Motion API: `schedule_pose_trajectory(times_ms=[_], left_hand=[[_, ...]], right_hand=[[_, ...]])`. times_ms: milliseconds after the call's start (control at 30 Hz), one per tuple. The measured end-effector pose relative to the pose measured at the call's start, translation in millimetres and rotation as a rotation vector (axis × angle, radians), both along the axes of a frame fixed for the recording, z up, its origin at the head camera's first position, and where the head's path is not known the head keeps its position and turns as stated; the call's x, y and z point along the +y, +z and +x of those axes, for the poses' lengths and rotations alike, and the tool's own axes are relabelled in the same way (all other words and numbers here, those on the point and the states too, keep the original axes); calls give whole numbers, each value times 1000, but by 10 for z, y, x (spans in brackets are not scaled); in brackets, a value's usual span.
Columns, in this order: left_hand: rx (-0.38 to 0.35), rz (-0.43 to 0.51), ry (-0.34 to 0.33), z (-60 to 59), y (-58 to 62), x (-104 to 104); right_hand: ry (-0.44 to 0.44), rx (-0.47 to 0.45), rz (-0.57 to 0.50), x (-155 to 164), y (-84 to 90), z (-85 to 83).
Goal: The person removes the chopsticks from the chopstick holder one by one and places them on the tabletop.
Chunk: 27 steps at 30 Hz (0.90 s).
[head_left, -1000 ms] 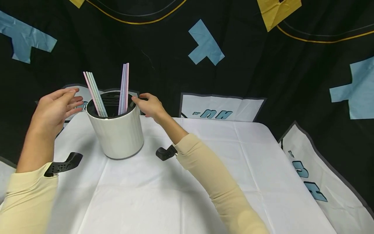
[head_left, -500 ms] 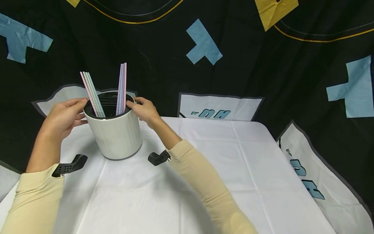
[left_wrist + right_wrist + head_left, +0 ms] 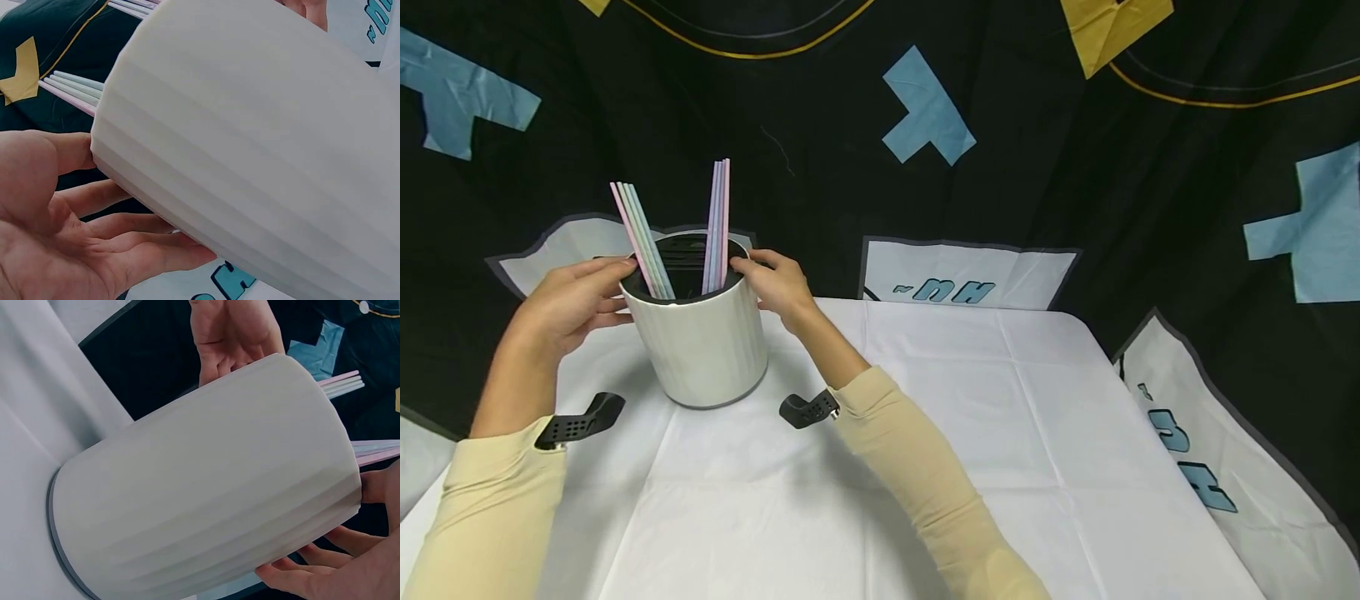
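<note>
Hands first: your left hand [image 3: 568, 304] is on the left side of the white cup [image 3: 700, 342], near its top. Your thumb sits up at the rim and your fingers [image 3: 134, 234] bend around the ribbed wall. Your right hand [image 3: 778, 283] is on the other side of the cup, also near the top, with its fingers [image 3: 312, 569] bent around the wall. So your two hands are apart, one on each side, and both hold the same cup between them.

The cup stands up straight on the white cloth [image 3: 925, 433], near the far left part of the table. It has a gray ring at the bottom and is dark inside. Two bunches of straws stick out of it. The left straws [image 3: 640, 237] lean to the left, close to your left thumb. The right straws [image 3: 718, 221] stand almost straight, close to your right fingers. They are pink, pale blue and pale purple.

Your sleeves [image 3: 925, 467] are pale yellow, and a black mount [image 3: 808, 408] sits at each wrist. Past the table hangs a black sheet [image 3: 1037, 167] with blue and yellow shapes. A white sign with blue letters [image 3: 962, 275] lies just behind the table's far edge.
</note>
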State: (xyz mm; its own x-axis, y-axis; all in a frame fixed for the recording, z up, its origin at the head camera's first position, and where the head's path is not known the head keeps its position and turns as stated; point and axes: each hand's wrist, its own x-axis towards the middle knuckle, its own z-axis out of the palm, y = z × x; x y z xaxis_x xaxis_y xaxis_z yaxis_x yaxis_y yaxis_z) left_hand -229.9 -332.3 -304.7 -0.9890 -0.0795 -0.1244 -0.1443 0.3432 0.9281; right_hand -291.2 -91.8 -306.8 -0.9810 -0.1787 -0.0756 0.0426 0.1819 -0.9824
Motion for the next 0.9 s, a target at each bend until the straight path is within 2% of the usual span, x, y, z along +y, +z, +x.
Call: schedule_pose_trajectory(times_ms=[133,367,667,900], left_hand=[[14,31,18,1,23,11],[29,95,37,1,55,60],[8,64,19,-7,21,206],[17,51,-13,-30,9,474]], right_hand=[[-9,4,-35,14,-2,7],[-3,1,-34,76,10,6],[76,1,1,317,-12,-1],[103,8,20,621,-19,-16]])
